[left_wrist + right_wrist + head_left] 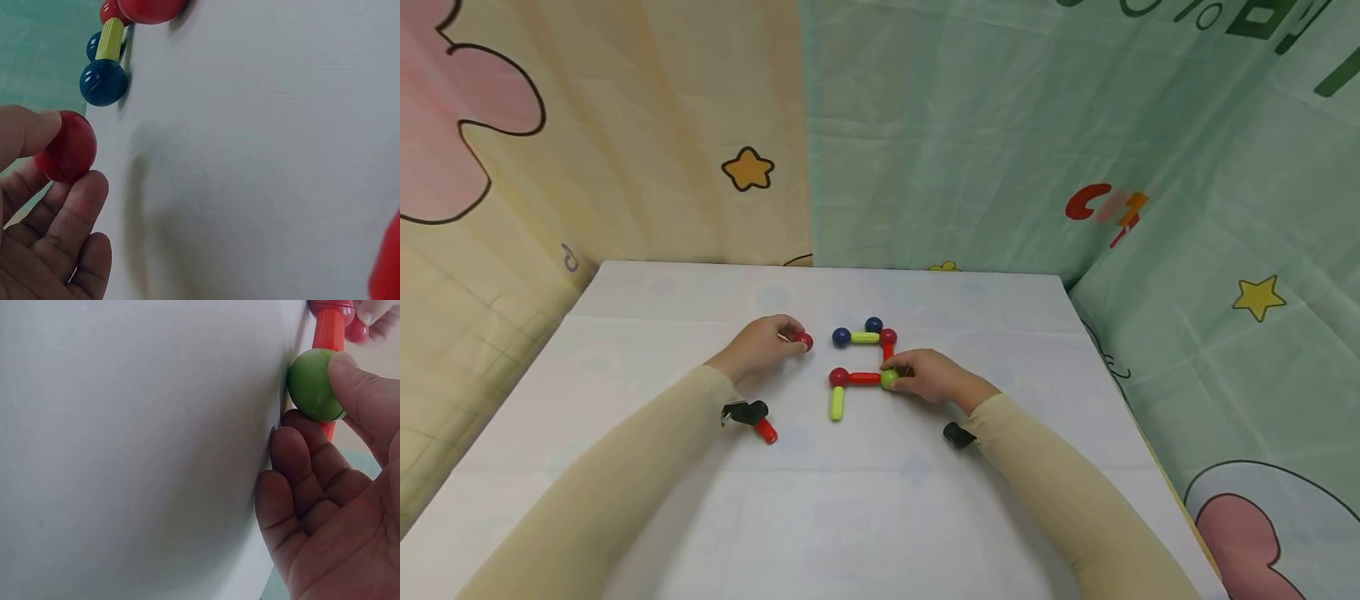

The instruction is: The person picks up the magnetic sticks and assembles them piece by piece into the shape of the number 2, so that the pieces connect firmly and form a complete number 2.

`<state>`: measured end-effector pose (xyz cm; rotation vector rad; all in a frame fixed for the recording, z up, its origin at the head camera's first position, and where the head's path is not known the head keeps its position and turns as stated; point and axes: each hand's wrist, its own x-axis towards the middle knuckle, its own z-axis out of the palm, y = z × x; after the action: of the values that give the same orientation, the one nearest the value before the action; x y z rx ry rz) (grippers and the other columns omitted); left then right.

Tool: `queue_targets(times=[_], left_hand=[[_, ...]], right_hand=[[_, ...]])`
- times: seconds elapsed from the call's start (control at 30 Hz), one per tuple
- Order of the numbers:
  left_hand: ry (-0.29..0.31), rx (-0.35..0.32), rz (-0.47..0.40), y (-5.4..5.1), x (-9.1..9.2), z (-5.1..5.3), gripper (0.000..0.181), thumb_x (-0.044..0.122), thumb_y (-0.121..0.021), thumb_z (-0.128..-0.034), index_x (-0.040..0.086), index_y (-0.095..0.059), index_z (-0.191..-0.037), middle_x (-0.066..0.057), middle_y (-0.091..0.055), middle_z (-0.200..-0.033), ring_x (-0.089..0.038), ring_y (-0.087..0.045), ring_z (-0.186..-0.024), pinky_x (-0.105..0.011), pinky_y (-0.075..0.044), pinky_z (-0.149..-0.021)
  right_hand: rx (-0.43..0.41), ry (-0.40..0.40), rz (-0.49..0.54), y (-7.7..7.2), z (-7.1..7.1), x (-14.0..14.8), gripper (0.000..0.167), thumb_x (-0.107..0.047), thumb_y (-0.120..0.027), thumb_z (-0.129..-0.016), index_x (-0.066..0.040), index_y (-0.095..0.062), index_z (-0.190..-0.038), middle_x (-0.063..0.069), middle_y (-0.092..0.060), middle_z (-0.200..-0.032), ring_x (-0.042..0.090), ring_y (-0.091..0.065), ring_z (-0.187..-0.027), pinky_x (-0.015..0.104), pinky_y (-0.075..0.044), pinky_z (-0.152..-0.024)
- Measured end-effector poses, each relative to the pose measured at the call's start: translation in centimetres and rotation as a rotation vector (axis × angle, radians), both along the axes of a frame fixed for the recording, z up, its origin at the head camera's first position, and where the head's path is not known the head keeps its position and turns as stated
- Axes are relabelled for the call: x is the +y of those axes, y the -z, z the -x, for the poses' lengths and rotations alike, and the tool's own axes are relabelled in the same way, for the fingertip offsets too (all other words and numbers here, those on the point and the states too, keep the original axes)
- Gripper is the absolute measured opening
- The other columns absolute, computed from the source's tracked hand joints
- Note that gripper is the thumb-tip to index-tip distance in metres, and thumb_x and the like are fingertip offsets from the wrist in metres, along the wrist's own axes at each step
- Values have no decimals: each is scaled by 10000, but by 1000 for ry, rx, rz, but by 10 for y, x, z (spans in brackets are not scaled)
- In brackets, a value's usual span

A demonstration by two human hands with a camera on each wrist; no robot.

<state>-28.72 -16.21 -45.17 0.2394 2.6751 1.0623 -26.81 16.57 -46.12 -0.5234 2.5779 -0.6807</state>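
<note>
My left hand (763, 346) pinches a loose red ball (70, 149) between thumb and fingers, left of a chain of balls and sticks. My right hand (928, 375) pinches the green ball (315, 385) at the chain's right corner. From that ball a red stick (864, 378) runs left to another red ball (838, 377), with a yellow-green stick (837, 404) pointing towards me. A second red stick (888, 352), partly behind the right fingers, leads to the far red ball (888, 337). There a yellow-green stick (865, 337) joins a dark blue ball (842, 337).
Another dark blue ball (874, 325) sits by the far red ball. A red stick (767, 432) shows beside the black camera (747, 412) on my left wrist. White cloth covers the table (850, 517), and printed curtains (925, 150) hang behind and at the sides.
</note>
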Motion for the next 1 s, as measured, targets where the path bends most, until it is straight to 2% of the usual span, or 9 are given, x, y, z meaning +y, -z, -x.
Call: queue_targets(times=[0.23, 0.53, 0.83, 1.0], left_hand=[[44, -26, 15, -2, -6, -16, 346, 300, -745, -975, 124, -685, -1267, -83, -689, -1201, -283, -637, -1126, -425, -530, -978], [92, -55, 14, -1, -9, -33, 318, 265, -762, -962, 127, -690, -1239, -65, -688, -1152, -257, -631, -1064, -356, -521, -902], [133, -112, 64, 4, -7, -50, 313, 262, -779, -948, 162, -698, -1234, -51, -671, -1098, -239, -599, -1016, -303, -529, -784], [163, -109, 94, 4, -5, -54, 298, 238, -783, -946, 151, -703, -1221, -47, -669, -1062, -232, -584, -998, -296, -532, -767]], right_hand=[[10, -5, 1, 1, 0, 0, 377, -246, -753, -990, -253, -710, -1365, -10, -697, -1258, 196, -588, -1110, 409, -534, -1069], [-10, 19, -4, -2, -2, -2, 382, -240, -750, -993, -266, -706, -1372, -9, -690, -1234, 202, -586, -1109, 412, -542, -1064], [21, -17, -12, -1, -2, 0, 428, -264, -762, -984, -261, -688, -1406, -15, -690, -1191, 186, -589, -1055, 379, -558, -998], [61, -19, -39, -7, -2, -1, 417, -274, -768, -980, -236, -700, -1390, -6, -685, -1149, 186, -590, -1029, 351, -562, -924]])
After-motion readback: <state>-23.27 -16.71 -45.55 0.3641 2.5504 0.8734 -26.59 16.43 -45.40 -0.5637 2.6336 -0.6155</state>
